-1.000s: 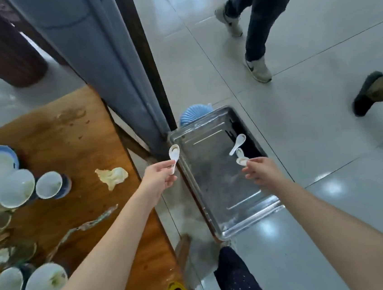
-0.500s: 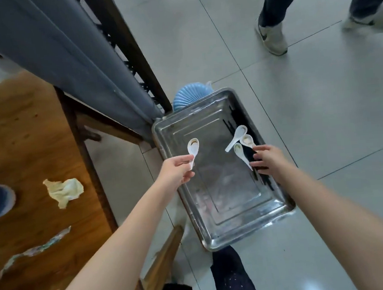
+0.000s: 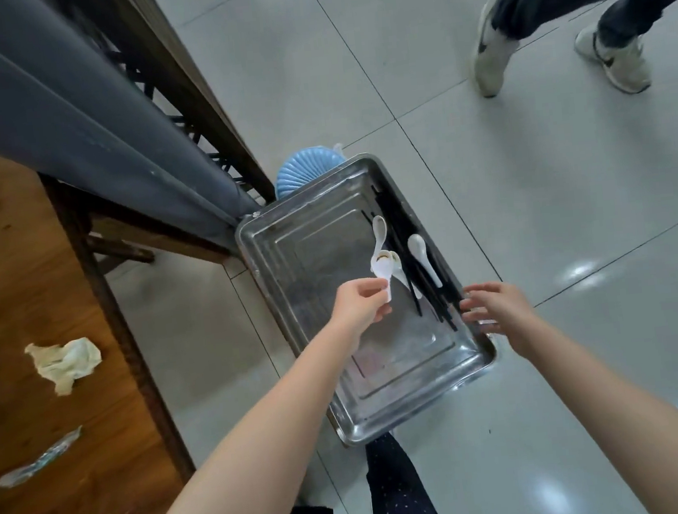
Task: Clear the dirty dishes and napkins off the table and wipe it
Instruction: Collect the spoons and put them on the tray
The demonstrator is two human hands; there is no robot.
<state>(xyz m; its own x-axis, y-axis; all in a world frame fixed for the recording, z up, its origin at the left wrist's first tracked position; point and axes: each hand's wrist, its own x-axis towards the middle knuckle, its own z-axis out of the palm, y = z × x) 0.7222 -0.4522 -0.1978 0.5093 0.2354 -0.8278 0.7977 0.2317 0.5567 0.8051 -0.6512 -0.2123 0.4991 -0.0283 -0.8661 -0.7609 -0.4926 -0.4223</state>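
A steel tray [image 3: 387, 411] lies on the tiled floor to the right of the wooden table [image 3: 31, 414]. My left hand [image 3: 359, 307] hovers over the tray's middle, pinching a white soup spoon [image 3: 382, 269] by its handle. My right hand [image 3: 497, 309] is at the tray's right rim, fingers spread, holding nothing. In the tray lie three more white spoons [image 3: 423, 254] and several black chopsticks [image 3: 428, 285]. A crumpled napkin [image 3: 66, 363] and a clear wrapper [image 3: 28, 465] rest on the table.
A grey curtain [image 3: 63, 118] and a dark wooden chair back [image 3: 185, 88] stand between table and tray. A blue ribbed dish [image 3: 305, 168] sits behind the tray. Another person's legs and pale shoes [image 3: 491, 52] cross the floor at the upper right. My own dark trouser leg [image 3: 400, 493] is below.
My right hand has let go of its spoons, which now lie in the tray, and has opened. My left hand has carried its spoon right over the tray. The view swung right.
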